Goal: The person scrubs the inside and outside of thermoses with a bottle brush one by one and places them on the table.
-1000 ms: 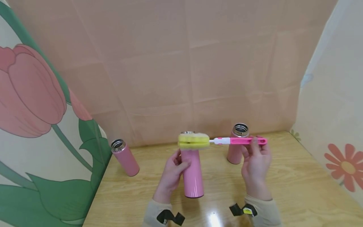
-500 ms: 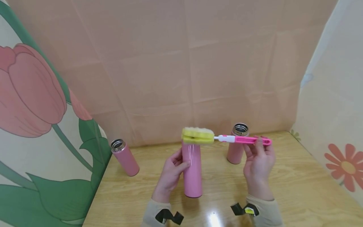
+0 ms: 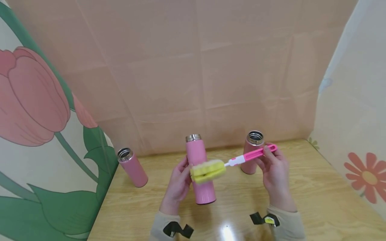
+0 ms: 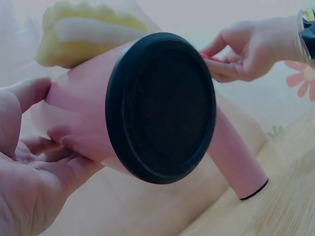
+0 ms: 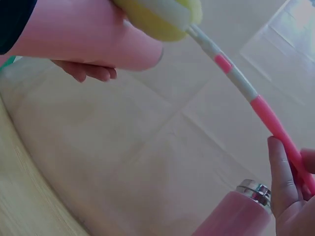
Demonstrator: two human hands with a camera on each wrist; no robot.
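The sponge [image 3: 208, 171] partly hides the held bottle [image 3: 196, 152].

The person's left hand [image 3: 176, 187] and right hand [image 3: 275, 172] are bare. Plain, pale beige long sleeves reach the wrists, the left sleeve [image 3: 158, 227] looking slightly greyer than the right sleeve [image 3: 289, 226]. A black wrist band [image 3: 168, 228] with a squarish black tab [image 3: 187, 231] crosses the left cuff; a similar dark band [image 3: 276, 220] and tab [image 3: 256, 218] on the right carry a small yellow label [image 3: 269, 220].
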